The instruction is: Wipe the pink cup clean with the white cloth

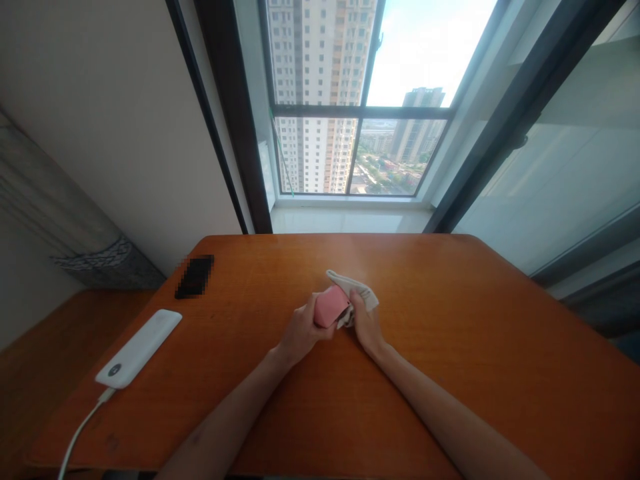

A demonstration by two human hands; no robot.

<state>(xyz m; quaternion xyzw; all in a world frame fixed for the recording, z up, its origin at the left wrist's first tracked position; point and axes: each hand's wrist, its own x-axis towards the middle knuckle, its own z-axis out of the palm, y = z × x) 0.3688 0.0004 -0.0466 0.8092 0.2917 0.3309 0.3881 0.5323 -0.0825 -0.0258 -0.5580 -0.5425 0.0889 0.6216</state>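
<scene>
Over the middle of the wooden table, my left hand is closed around a small pink object with a smooth, rounded surface; its exact kind does not show. My right hand grips a whitish cloth, its thumb on top and a folded end sticking out to the upper left. The cloth lies against the right side of the pink object. Part of the cloth bunches below, between the two hands. My fingers hide the undersides of both things.
A white power bank with a white cable plugged in lies on the left of the table. Behind it is a dark, pixelated flat object. A window stands beyond the far edge, and a curtain hangs at left.
</scene>
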